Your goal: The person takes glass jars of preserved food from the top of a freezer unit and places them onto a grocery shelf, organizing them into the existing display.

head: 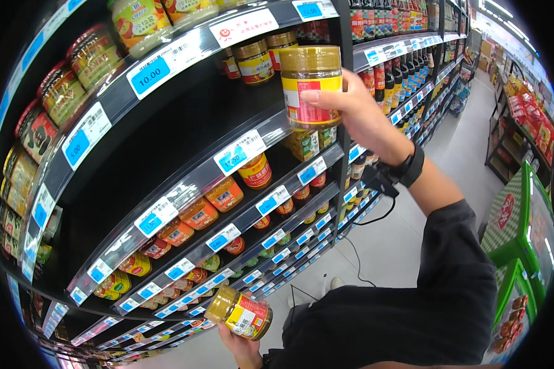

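My right hand (358,104) grips a jar with a gold lid (310,87) and a red and yellow label, held upright at the right end of a black store shelf. The thumb lies across the label; the other fingers are hidden behind the jar. Just beyond it, similar gold-lidded jars (254,62) stand on that shelf. Lower down, my left hand (242,346) holds a second gold-lidded jar (242,312), tilted, its yellow and red label facing up. This jar is in front of the lower shelves, near my body.
Price tags (240,152) line the shelf edges. Orange-labelled jars (198,213) fill part of a lower shelf. Sauce bottles (392,83) stand in the bay to the right. Green-framed chest freezers (512,217) flank the aisle. A black cable (358,260) hangs near my legs.
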`<act>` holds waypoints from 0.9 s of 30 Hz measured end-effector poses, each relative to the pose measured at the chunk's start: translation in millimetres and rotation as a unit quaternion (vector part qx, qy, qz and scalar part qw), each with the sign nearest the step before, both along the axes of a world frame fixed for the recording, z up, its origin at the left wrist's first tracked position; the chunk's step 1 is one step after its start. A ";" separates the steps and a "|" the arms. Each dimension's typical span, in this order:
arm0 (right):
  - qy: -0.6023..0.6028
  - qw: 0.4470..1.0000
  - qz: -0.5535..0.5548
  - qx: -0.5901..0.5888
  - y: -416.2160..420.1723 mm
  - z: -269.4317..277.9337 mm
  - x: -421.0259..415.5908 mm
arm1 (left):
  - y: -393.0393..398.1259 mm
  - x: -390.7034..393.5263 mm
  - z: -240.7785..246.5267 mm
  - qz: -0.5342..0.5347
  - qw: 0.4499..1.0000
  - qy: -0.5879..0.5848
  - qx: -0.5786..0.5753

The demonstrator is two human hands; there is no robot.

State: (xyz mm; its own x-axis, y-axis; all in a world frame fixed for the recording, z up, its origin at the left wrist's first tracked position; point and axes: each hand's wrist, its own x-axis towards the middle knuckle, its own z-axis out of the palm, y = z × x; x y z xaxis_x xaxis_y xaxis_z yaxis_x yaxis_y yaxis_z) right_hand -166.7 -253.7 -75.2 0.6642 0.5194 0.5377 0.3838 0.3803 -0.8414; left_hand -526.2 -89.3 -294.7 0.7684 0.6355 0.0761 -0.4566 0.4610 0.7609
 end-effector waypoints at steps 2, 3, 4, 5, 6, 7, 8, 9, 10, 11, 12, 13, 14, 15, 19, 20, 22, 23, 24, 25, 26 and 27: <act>-0.111 0.992 -0.058 -0.028 7.5 1.9 14.3 | 10.8 13.1 3.8 -0.002 1.000 0.003 0.019; -0.177 0.980 -0.085 -0.041 11.2 6.2 21.2 | 15.4 17.7 3.6 -0.003 1.000 0.005 0.026; -0.230 0.965 -0.117 -0.048 15.4 7.6 28.4 | 23.9 21.1 -0.4 -0.001 0.999 0.005 0.031; -0.282 0.946 -0.148 -0.055 19.6 8.1 34.2 | 31.4 22.3 -0.2 -0.012 0.999 0.000 0.029; -0.314 0.931 -0.175 -0.056 23.3 10.5 39.5 | 38.2 26.5 -0.3 -0.023 0.999 -0.009 0.027; -0.346 0.915 -0.201 -0.057 27.2 11.5 44.5 | 43.5 29.9 -0.9 -0.034 0.999 -0.019 0.024; -0.360 0.905 -0.219 -0.056 31.0 11.2 50.2 | 46.1 31.7 -0.8 -0.019 1.000 -0.010 0.012; -0.365 0.899 -0.233 -0.064 34.1 10.7 57.8 | 49.6 34.2 -1.5 -0.020 1.000 -0.014 0.011; -0.369 0.893 -0.246 -0.073 37.2 11.3 67.0 | 53.1 37.1 -1.9 -0.019 1.000 -0.017 0.011; -0.373 0.887 -0.259 -0.081 39.9 11.6 76.6 | 56.6 39.1 -2.8 -0.019 1.000 -0.021 0.010; -0.364 0.885 -0.274 -0.093 42.0 10.9 86.3 | 60.5 39.6 -4.1 -0.025 0.999 -0.023 0.018; -0.354 0.885 -0.283 -0.109 43.7 12.1 91.4 | 64.4 40.0 -6.1 -0.032 0.999 -0.022 0.014; -0.346 0.885 -0.292 -0.112 45.4 12.0 95.0 | 68.1 40.3 -8.6 -0.038 0.999 -0.022 0.011; -0.339 0.885 -0.299 -0.114 48.1 11.8 98.8 | 71.5 40.4 -10.1 -0.043 0.999 -0.022 0.008; -0.336 0.884 -0.297 -0.129 53.0 10.4 106.7 | 80.3 43.1 -9.9 -0.048 0.999 -0.010 0.022; -0.333 0.886 -0.293 -0.137 53.7 11.0 105.2 | 81.5 42.8 -9.2 -0.042 0.999 0.000 0.018; -0.310 0.899 -0.275 -0.142 53.1 9.3 108.9 | 84.8 44.4 -7.5 -0.052 0.999 0.002 0.018; -0.298 0.905 -0.266 -0.145 52.6 8.7 110.2 | 86.4 45.7 -6.4 -0.057 0.998 0.003 0.017; -0.305 0.898 -0.276 -0.159 51.4 8.2 109.4 | 87.8 47.0 -4.9 -0.062 0.998 0.004 0.021; -0.301 0.896 -0.281 -0.165 50.8 7.7 109.6 | 89.1 48.4 -3.5 -0.068 0.997 0.006 0.024; -0.297 0.895 -0.287 -0.171 50.4 7.2 110.1 | 90.5 49.3 -3.3 -0.074 0.997 0.007 0.028; -0.294 0.893 -0.291 -0.176 50.2 7.6 110.6 | 92.2 49.9 -4.6 -0.079 0.996 0.007 0.027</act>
State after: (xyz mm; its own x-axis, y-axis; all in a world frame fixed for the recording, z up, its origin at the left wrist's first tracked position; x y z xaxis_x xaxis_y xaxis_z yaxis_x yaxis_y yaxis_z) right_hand -56.1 -203.6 -67.6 0.5342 0.3832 0.7535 0.8447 -0.2768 -0.4581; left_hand -476.3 2.9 -299.3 0.8598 0.5015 0.0962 -0.3709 0.4838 0.7927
